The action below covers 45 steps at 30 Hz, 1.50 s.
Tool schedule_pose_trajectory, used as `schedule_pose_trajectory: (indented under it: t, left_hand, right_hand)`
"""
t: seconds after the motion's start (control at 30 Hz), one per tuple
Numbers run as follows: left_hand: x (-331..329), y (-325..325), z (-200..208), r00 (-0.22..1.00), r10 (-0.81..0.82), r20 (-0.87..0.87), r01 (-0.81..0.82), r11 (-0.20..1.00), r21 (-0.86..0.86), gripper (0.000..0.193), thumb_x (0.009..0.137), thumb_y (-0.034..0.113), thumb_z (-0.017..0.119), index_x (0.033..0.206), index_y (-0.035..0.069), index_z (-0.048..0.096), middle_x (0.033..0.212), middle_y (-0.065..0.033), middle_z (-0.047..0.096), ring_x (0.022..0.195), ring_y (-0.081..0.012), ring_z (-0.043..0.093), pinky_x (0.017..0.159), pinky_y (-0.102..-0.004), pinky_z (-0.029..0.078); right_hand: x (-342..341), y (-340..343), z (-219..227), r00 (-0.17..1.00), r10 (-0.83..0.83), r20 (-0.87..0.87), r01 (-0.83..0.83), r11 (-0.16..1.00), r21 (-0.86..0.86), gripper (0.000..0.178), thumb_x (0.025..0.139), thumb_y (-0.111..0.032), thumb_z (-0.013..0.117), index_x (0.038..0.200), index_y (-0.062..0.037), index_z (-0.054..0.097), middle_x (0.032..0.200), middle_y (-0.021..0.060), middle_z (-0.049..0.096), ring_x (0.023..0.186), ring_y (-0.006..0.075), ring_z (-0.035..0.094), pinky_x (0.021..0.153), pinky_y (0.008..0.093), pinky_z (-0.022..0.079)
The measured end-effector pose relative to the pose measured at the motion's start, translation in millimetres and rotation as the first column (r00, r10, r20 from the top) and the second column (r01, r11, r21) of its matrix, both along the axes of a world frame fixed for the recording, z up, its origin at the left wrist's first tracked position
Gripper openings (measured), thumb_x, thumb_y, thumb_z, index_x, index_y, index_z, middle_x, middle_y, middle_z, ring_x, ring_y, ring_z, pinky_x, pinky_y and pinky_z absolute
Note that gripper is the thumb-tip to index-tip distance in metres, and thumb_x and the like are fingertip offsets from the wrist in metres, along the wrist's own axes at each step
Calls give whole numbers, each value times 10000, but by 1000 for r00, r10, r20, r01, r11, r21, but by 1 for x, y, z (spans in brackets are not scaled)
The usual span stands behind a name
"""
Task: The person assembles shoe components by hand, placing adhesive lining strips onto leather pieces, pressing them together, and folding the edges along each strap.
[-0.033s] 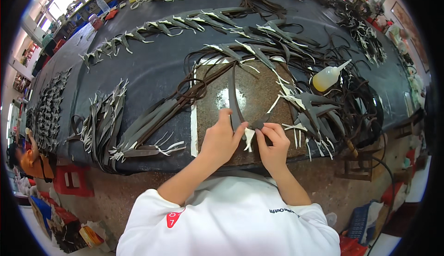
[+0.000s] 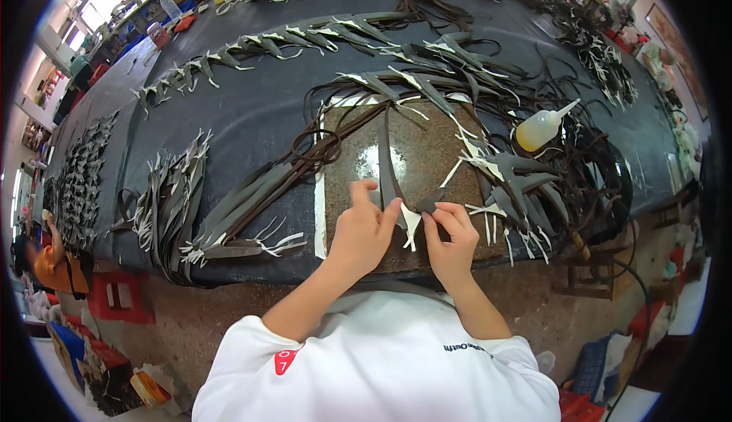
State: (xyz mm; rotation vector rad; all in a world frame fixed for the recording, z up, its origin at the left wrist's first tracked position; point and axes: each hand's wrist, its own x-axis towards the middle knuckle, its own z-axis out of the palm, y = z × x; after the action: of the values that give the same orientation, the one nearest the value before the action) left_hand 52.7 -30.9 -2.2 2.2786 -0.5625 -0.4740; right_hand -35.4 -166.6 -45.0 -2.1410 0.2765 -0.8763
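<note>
A dark grey strap point(image 2: 386, 151) runs down a speckled brown slab point(image 2: 347, 144) toward me, its near end between my hands. My left hand point(image 2: 362, 227) grips this end, thumb beside a white forked piece point(image 2: 411, 222), index finger raised and bent; its other fingers are partly hidden. Just right of the white piece, my right hand point(image 2: 451, 240) pinches a small dark grey tip point(image 2: 427, 204) between thumb and fingers. Whether that tip joins the strap, I cannot tell. A white strip point(image 2: 451, 173) slants up from the tip.
Right of the slab lies a squeeze bottle point(image 2: 537, 130) of yellow liquid, above grey straps with white ends point(image 2: 526, 186). Strap bundles point(image 2: 171, 201) lie left, and a strap row point(image 2: 267, 43) crosses the dark tabletop point(image 2: 252, 105). A person in orange point(image 2: 57, 263) is far left.
My left thumb and fingers have shifted slightly left. More of the white forked piece shows between my hands; the right hand has hardly moved.
</note>
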Motion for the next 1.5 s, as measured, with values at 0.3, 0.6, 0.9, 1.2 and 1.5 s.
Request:
schedule_pose_trajectory:
  t: [0.3, 0.6, 0.9, 1.2, 1.5]
  left_hand:
    - [-12, 6, -3, 858, -109, -502, -367, 553, -748, 746, 822, -96, 628, 1393, 44, 169, 1068, -181, 629, 955, -155, 640, 844, -261, 525]
    - [-22, 0, -3, 882, -33, -471, -390, 510, -767, 652, 826, -110, 614, 1346, 23, 245, 1046, -178, 639, 938, -155, 642, 825, -259, 530]
    - [-26, 7, 6, 770, -59, -635, -537, 479, -695, 515, 883, -34, 617, 1301, 9, 319, 985, -157, 666, 841, -113, 644, 669, -192, 510]
    - [-32, 8, 16, 787, -62, -614, -522, 465, -715, 443, 913, -10, 599, 1274, -2, 342, 966, -144, 668, 823, -85, 627, 646, -172, 482]
    - [-34, 5, 9, 814, -55, -578, -506, 423, -752, 352, 921, -12, 590, 1208, -2, 385, 967, -125, 664, 836, -77, 619, 649, -173, 485]
  right_hand:
    - [4, 13, 19, 976, 134, 170, -123, 990, -75, 186, 765, 51, 653, 944, 11, 683, 970, 128, 670, 854, 272, 660, 736, 345, 539]
    - [-3, 16, 20, 968, 190, 162, -163, 972, -168, 317, 724, 85, 634, 1039, 69, 664, 1070, 201, 660, 980, 343, 663, 846, 387, 544]
    - [-2, 11, 27, 947, 272, 172, -196, 912, -360, 423, 660, 100, 577, 1078, 105, 640, 1147, 242, 613, 1044, 388, 632, 865, 419, 542]
    - [-3, 11, 37, 938, 314, 150, -217, 864, -454, 433, 678, 88, 563, 1104, 150, 609, 1141, 279, 589, 1043, 430, 618, 873, 445, 541]
    - [-1, 8, 44, 938, 334, 88, -232, 799, -555, 362, 701, 81, 575, 1046, 185, 605, 1098, 292, 593, 1024, 429, 623, 842, 423, 564]
